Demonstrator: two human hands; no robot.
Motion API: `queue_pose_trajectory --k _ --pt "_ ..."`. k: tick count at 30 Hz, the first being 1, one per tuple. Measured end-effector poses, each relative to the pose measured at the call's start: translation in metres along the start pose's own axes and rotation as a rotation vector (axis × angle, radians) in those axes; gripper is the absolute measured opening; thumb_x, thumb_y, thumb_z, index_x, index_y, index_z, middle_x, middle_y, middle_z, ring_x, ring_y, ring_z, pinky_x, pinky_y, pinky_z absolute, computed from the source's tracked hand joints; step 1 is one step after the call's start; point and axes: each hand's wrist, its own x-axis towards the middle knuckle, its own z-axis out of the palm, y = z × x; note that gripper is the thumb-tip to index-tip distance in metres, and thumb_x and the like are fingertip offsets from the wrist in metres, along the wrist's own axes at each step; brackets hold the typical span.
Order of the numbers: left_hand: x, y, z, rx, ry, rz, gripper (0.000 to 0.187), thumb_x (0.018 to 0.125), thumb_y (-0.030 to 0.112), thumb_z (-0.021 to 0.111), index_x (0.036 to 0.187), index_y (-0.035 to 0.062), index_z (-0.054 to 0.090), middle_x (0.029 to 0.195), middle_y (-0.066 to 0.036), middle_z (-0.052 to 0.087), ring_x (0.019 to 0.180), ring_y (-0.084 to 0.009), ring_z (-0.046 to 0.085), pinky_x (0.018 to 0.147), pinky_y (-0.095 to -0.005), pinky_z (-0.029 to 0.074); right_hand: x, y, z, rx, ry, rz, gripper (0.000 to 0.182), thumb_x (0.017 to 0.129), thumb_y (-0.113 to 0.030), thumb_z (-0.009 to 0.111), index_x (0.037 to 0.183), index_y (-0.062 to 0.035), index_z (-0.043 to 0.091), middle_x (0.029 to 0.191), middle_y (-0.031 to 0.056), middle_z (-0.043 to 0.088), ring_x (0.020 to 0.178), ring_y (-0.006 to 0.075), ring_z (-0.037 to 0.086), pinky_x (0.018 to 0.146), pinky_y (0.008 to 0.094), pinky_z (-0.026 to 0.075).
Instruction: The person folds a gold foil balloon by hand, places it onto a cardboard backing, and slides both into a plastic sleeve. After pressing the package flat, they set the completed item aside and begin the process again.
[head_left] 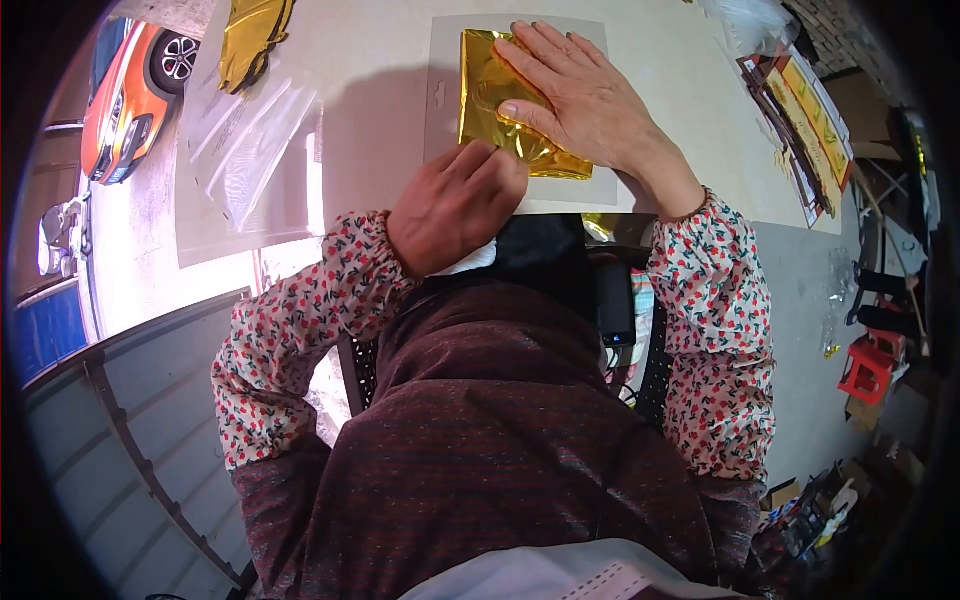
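Note:
A shiny gold foil sheet or packet [480, 95] lies on a clear plastic sleeve with a hang hole [440, 125], near the table's front edge. Flat on the upper right of the foil rests my right hand [590, 105], its fingers spread. My left hand [460, 200] is curled at the foil's lower left corner, by the table edge. Whatever its fingers may hold is hidden beneath them.
Clear plastic sleeves [250, 150] lie at the table's left, below crumpled gold foil [252, 40]. Printed red and gold packages [805, 125] are on the right of the table [680, 50]. A red stool [868, 368] stands on the floor.

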Motion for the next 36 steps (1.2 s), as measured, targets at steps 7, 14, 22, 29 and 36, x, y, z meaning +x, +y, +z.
queue_pose_trajectory --k 7,14,22,29,36 --pt "-0.015 0.033 -0.003 -0.063 -0.053 -0.305 0.069 0.082 0.047 0.069 0.128 -0.0022 0.053 0.117 -0.016 0.052 0.115 -0.0346 0.052 0.099 -0.0448 0.045 0.002 -0.004 -0.003 0.027 -0.013 0.033 0.066 0.1 -0.059 0.039 0.153 -0.0191 0.036 0.16 0.0105 0.032 0.148 0.0275 0.027 0.122 0.0421 0.021" --pt "-0.025 0.051 0.008 0.069 0.031 -0.444 0.081 0.078 0.058 0.071 0.139 0.0075 0.052 0.122 -0.015 0.05 0.12 -0.037 0.049 0.102 -0.0488 0.045 0.003 -0.005 -0.002 0.06 0.017 0.024 0.068 0.1 -0.06 0.038 0.152 -0.0166 0.04 0.158 0.0119 0.035 0.148 0.0271 0.028 0.122 0.0416 0.02" --pt "-0.017 0.033 0.001 0.023 0.077 -0.342 0.054 0.086 0.038 0.071 0.129 0.0096 0.058 0.104 -0.008 0.056 0.102 -0.0281 0.058 0.087 -0.0426 0.05 0.003 -0.003 -0.009 0.105 -0.033 0.007 0.067 0.1 -0.058 0.041 0.152 -0.0156 0.038 0.159 0.0132 0.033 0.148 0.0297 0.027 0.121 0.045 0.022" --pt "0.002 -0.027 -0.01 -0.287 -0.131 -0.335 0.03 0.082 0.021 0.072 0.102 0.0041 0.056 0.094 -0.01 0.06 0.089 -0.0307 0.061 0.083 -0.0424 0.05 0.002 -0.003 -0.011 0.121 -0.063 0.01 0.068 0.1 -0.058 0.042 0.152 -0.0145 0.038 0.159 0.0133 0.032 0.148 0.0295 0.026 0.121 0.0454 0.022" --pt "0.012 -0.073 -0.013 -0.061 -0.079 -0.167 0.101 0.069 0.06 0.077 0.142 -0.0018 0.044 0.144 -0.023 0.045 0.137 -0.0414 0.039 0.113 -0.0442 0.034 0.002 -0.006 -0.01 0.103 -0.067 0.015 0.069 0.1 -0.057 0.042 0.153 -0.0138 0.037 0.159 0.013 0.032 0.148 0.0289 0.026 0.122 0.0447 0.021"
